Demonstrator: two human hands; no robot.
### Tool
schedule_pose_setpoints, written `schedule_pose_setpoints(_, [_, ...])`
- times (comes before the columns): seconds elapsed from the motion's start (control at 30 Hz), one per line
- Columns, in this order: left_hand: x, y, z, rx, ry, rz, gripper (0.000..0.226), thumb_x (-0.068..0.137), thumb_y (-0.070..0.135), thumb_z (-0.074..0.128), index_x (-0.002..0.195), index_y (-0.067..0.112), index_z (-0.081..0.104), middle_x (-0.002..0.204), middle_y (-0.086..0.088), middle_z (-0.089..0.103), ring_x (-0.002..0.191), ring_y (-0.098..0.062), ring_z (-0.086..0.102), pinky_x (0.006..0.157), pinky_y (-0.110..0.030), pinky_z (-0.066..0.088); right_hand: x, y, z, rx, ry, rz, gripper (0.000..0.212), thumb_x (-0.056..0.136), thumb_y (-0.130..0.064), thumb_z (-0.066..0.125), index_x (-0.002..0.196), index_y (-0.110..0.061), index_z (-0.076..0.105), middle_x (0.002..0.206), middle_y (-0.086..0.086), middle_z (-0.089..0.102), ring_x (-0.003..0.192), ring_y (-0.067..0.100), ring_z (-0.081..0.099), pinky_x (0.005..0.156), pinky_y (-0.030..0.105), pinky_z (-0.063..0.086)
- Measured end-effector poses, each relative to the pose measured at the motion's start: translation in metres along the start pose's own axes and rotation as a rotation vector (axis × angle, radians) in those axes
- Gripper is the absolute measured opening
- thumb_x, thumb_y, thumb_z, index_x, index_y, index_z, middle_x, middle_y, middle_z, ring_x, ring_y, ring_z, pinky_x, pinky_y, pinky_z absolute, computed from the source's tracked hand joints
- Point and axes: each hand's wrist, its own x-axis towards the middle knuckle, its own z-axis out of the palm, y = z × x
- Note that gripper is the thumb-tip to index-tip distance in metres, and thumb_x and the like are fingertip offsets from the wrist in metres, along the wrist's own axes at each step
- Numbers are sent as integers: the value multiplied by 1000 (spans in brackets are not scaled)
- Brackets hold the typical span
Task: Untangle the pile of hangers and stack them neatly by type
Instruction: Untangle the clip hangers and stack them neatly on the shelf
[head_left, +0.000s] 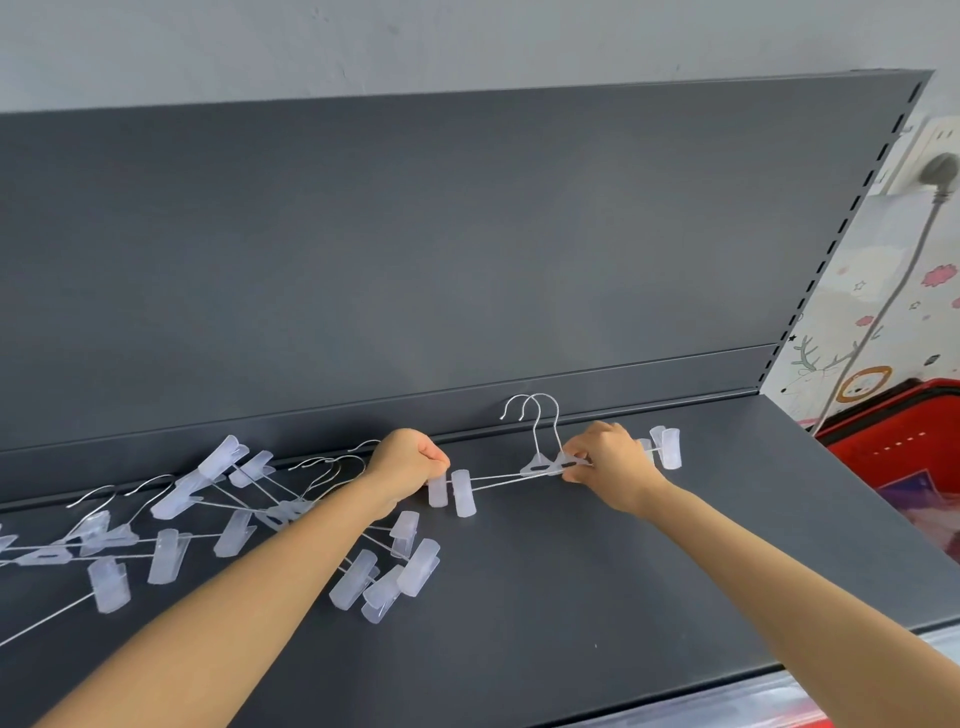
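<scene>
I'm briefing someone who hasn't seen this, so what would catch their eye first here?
Two hands hold a pair of clip hangers together at the back of the dark shelf: the left hand at the left clips, the right hand at the middle. A tangled pile of hangers sprawls to the left.
</scene>
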Motion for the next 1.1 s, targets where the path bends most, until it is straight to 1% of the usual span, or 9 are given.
schedule_pose_setpoints(0.13, [-3, 0, 4, 17, -11, 6, 13, 79, 1, 65, 73, 11, 70, 82, -7, 71, 84, -24, 67, 86, -39, 55, -2, -2, 1, -56, -47, -34, 42, 88, -24, 60, 55, -35, 37, 78, -5, 37, 87, 18, 36, 69, 31, 28])
schedule_pose_setpoints(0.27, [-6, 0, 3, 36, -2, 15, 14, 78, -2, 65, 72, 8, 71, 78, -7, 70, 83, -27, 67, 83, -40, 57, -1, -4, 4, -56, -34, -49, 22, 90, -25, 57, 69, -30, 55, 77, -7, 36, 88, 18, 36, 72, 30, 27])
schedule_pose_setpoints(0.33, [-7, 0, 2, 24, -2, 0, 14, 78, -3, 65, 72, 9, 71, 80, -9, 70, 84, -29, 68, 80, -40, 58, -2, -4, 5, -79, -22, -66, 12, 91, -25, 55, 87, -26, 66, 82, -5, 39, 91, 21, 39, 73, 31, 27])
schedule_pose_setpoints(0.4, [-8, 1, 1, 11, 5, -13, 16, 78, -3, 66, 71, 10, 71, 80, -10, 70, 84, -28, 68, 78, -39, 59, -4, -6, 7, -138, -2, -79, 16, 93, -26, 53, 99, -23, 67, 90, -2, 40, 98, 25, 44, 73, 31, 29])
schedule_pose_setpoints(0.5, [-9, 1, 3, 8, 19, -12, 16, 77, -2, 65, 70, 11, 72, 81, -10, 72, 85, -29, 69, 77, -40, 59, -5, -8, 9, -182, 15, -77, 20, 93, -26, 51, 104, -25, 68, 92, -1, 38, 100, 27, 46, 73, 32, 31])
schedule_pose_setpoints(0.63, [-10, 1, 3, -15, 20, -18, 15, 76, -1, 63, 73, 10, 74, 83, -10, 72, 88, -28, 69, 78, -41, 59, -8, -9, 11, -182, 12, -64, 20, 94, -25, 50, 105, -24, 66, 93, -1, 37, 101, 27, 45, 78, 35, 35])
schedule_pose_setpoints(0.73, [-12, 0, 2, -1, 29, -10, 16, 76, -1, 62, 72, 9, 73, 82, -10, 72, 87, -30, 69, 76, -42, 59, -11, -11, 10, -199, 34, -72, 17, 93, -25, 50, 96, -15, 64, 91, -1, 37, 95, 25, 42, 73, 33, 34])
schedule_pose_setpoints(0.93, [-11, 1, 4, 64, 53, -3, 17, 74, -1, 62, 70, 11, 73, 77, -6, 71, 81, -28, 69, 73, -41, 60, -16, -11, 5, -246, 36, -93, 20, 95, -26, 49, 93, -11, 62, 89, 0, 39, 85, 22, 36, 69, 31, 29])
schedule_pose_setpoints(1.1, [-12, 3, 5, 75, 57, -4, 18, 74, 0, 60, 72, 9, 74, 79, -7, 72, 73, -26, 67, 72, -39, 60, -18, -12, 7, -182, 10, -53, 19, 93, -26, 51, 91, -10, 63, 88, 2, 40, 89, 26, 45, 69, 32, 34])
